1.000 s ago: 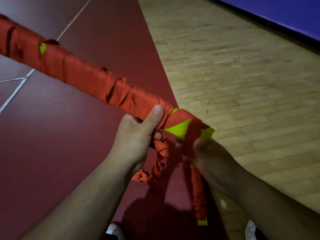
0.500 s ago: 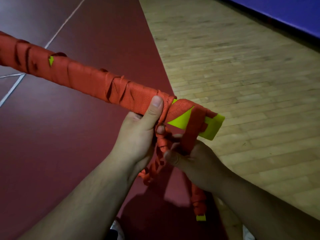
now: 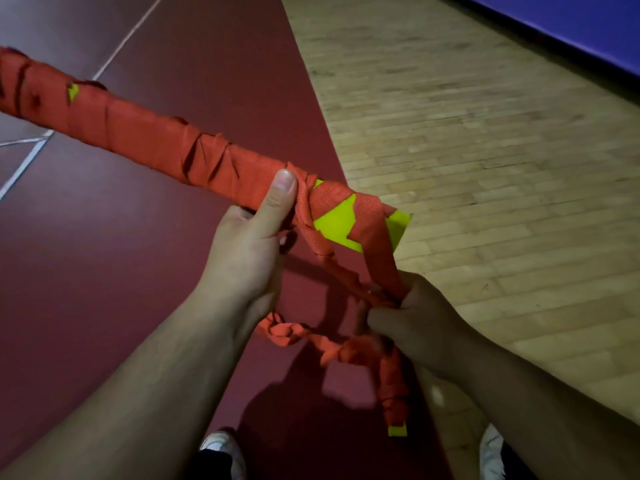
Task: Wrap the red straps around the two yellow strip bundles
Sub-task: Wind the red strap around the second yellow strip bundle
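Observation:
A long yellow strip bundle runs from the upper left to the centre, almost fully covered in red strap windings; yellow shows only in patches near its right end. My left hand grips the bundle from below, thumb pressed on top of the last windings. My right hand is below the bundle's end and grips the loose red strap, pulled taut down from the bundle. The strap's twisted tail hangs under that hand and ends in a small yellow tag.
Dark red court flooring with white lines lies on the left, a pale wooden floor on the right, and a blue wall edge at the upper right. My shoes show at the bottom.
My right hand has drawn the strap downward and to the right, away from the bundle's end, so the strap is tauter. My left hand keeps its grip.

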